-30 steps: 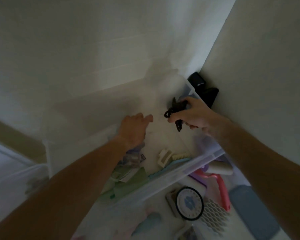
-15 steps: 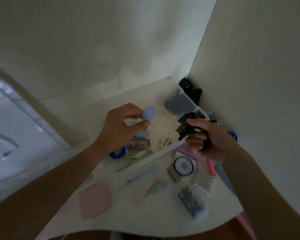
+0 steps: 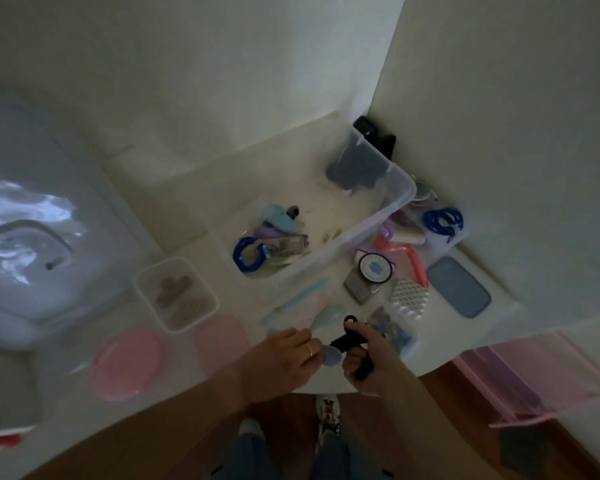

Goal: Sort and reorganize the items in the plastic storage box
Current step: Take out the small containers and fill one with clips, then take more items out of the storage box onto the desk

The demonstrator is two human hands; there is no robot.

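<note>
Clear plastic storage box (image 3: 400, 199) sits well beyond both hands, which meet at the near table edge: right hand (image 3: 369, 358) grips a black clip-like object (image 3: 345, 341), left hand (image 3: 284, 358) pinches a pale blue egg-shaped sponge (image 3: 331, 356) just beside it.

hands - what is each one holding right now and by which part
The right hand grips a black object around its middle, its ends sticking out. The left hand pinches a small lavender piece at its edge with the fingertips.
</note>
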